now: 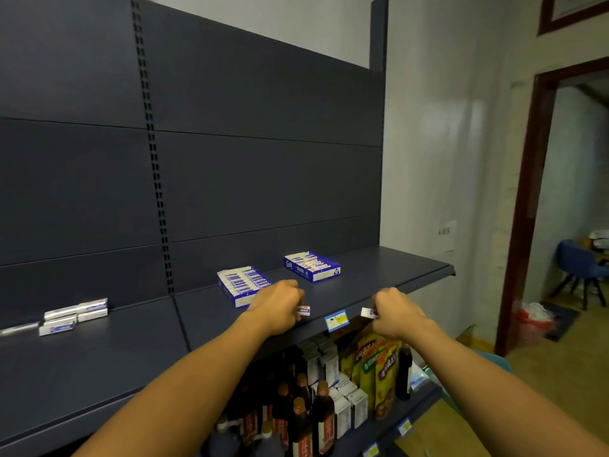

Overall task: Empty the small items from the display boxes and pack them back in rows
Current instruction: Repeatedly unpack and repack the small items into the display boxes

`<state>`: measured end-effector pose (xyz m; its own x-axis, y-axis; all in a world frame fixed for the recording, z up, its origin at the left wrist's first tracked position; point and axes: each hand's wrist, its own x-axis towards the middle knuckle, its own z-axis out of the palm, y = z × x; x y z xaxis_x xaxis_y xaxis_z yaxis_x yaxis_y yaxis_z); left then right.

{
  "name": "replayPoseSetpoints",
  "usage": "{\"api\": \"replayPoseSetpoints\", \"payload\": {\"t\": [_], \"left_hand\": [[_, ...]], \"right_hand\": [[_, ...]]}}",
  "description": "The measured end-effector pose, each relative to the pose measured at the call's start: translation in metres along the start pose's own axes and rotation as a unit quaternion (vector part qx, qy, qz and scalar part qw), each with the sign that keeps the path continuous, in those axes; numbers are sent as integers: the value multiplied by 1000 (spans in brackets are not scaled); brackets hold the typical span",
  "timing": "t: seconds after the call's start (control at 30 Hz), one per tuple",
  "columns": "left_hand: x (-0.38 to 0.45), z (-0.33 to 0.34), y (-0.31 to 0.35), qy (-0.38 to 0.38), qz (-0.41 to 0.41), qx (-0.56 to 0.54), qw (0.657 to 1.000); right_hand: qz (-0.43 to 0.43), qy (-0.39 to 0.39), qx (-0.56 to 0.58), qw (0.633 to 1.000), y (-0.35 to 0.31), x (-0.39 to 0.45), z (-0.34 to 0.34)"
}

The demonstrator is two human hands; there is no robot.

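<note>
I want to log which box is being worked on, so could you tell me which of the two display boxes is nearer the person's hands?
The left display box, right behind the left hand. The other display box sits farther back and to the right.

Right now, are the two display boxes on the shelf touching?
Apart. The head view shows bare shelf between the near box and the far box.

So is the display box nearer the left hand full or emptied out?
Still largely full: the nearer display box shows rows of small packs inside. The left hand hides its front corner.
</note>
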<state>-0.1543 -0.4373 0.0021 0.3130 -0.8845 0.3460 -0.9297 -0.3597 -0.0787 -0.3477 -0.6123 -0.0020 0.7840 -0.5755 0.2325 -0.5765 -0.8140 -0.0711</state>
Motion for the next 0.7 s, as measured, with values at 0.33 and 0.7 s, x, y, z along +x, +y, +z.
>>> {"api": "replayPoseSetpoints", "payload": {"t": [0.33,0.7], "left_hand": [[99,34,11,-2,-6,-43,999],[211,57,-5,4,-23,-34,999]], "right_hand": [[0,11,-16,1000,60,56,12],[-8,21,-15,1000,117,180,13]]}}
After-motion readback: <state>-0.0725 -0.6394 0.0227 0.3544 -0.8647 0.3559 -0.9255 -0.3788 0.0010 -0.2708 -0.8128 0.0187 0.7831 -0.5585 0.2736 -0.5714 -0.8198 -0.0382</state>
